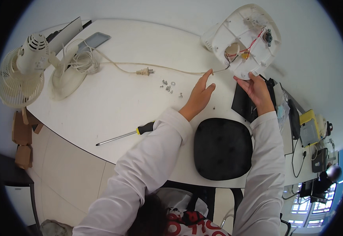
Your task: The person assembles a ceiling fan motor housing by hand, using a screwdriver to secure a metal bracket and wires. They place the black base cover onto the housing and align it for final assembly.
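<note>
My right hand (258, 92) grips the near edge of a white plastic appliance housing (228, 39), tilted up at the back right of the table. Its open underside shows red and black wires, a dark round part and a yellow piece. My left hand (200, 96) is open, its thumb apart from the fingers, and its fingertips are at the beige power cord (159, 67) that runs to the housing. The cord's two-pin plug (144, 71) lies left of that hand. Several small screws (167, 86) are scattered nearby. A black rounded-square cover (223, 149) lies between my forearms.
A screwdriver (126, 133) with a black and yellow handle lies beside my left sleeve. At the far left stand a cream fan (22, 76) and a coiled cable (85, 62). A black flat object (244, 100) lies under my right wrist; a yellow-and-grey case (309, 128) is farther right.
</note>
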Demonstrator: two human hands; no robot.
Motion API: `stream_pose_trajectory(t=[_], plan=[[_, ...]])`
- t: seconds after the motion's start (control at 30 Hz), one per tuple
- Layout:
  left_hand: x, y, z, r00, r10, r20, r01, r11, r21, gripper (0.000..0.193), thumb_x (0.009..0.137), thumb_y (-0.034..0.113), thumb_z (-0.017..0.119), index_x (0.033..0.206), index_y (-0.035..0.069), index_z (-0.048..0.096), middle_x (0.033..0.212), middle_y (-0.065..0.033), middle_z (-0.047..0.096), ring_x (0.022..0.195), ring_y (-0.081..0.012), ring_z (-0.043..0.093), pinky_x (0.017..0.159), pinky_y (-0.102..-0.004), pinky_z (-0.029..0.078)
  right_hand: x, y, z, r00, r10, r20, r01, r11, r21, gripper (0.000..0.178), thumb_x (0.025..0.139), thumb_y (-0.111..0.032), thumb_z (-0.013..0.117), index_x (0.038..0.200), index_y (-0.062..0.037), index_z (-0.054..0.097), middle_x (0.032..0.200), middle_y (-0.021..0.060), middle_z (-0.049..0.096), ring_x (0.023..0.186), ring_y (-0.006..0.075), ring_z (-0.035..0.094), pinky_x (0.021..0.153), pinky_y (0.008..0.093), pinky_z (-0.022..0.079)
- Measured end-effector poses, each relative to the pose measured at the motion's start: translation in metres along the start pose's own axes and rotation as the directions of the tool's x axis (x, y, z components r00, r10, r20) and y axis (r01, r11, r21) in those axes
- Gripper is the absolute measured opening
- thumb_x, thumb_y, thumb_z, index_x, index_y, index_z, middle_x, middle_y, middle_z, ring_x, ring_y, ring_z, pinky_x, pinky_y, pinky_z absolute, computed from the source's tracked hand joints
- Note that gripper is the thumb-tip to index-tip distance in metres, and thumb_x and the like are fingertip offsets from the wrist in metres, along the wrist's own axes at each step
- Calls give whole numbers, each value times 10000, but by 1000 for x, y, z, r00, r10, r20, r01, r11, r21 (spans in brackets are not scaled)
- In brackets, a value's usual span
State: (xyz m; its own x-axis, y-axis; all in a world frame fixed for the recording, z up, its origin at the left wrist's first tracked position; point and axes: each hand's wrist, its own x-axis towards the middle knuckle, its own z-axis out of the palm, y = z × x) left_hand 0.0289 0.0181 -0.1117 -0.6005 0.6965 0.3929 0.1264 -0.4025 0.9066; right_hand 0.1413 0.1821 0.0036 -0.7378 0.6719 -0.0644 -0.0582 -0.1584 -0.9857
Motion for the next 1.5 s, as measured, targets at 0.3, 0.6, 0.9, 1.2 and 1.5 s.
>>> stream_pose_trajectory(t=[0.3,0.6,0.9,1.2,1.5], plan=[[1,-4,2,1000,13,16,-13,999,49,640,931,155,555,1509,46,304,1531,-173,357,1427,-306,313,1139,-359,274,9,11,-16,998,45,-45,-39,992,122,312,1027,-51,328,1227,186,366,1187,356,558,1063,429,646,891,388,606],[1,-2,3,1000,-11,-22,13,996,84,650,910,137,583,1491,21,317,1511,-187,387,1407,-326,355,1144,-367,287,6,17,-17,995,48,-82,-37,991,126,276,1016,-48,400,1210,146,423,1176,309,590,1065,373,658,883,366,608],[-1,4,2,996,-52,-67,60,991,117,618,927,119,584,1503,144,363,1495,-85,425,1223,-236,516,999,-365,435,-8,16,8,998,-47,-33,45,997,-65,240,1011,-61,429,1154,123,369,1138,297,571,1020,406,672,845,364,617],[3,-6,-2,994,15,-106,1,988,151,448,894,45,618,1334,54,529,1323,-116,574,1019,-212,619,783,-296,546,1,13,14,997,-45,64,54,989,-140,328,1017,-85,403,1272,100,313,1170,270,553,966,402,692,809,354,621],[3,0,-8,950,-120,-288,112,993,-46,220,873,26,678,1063,-42,592,957,-126,714,830,-116,646,782,-239,503,-2,26,24,998,-17,62,32,965,-261,534,1027,-140,413,1405,135,156,1174,286,552,902,375,711,760,339,621]])
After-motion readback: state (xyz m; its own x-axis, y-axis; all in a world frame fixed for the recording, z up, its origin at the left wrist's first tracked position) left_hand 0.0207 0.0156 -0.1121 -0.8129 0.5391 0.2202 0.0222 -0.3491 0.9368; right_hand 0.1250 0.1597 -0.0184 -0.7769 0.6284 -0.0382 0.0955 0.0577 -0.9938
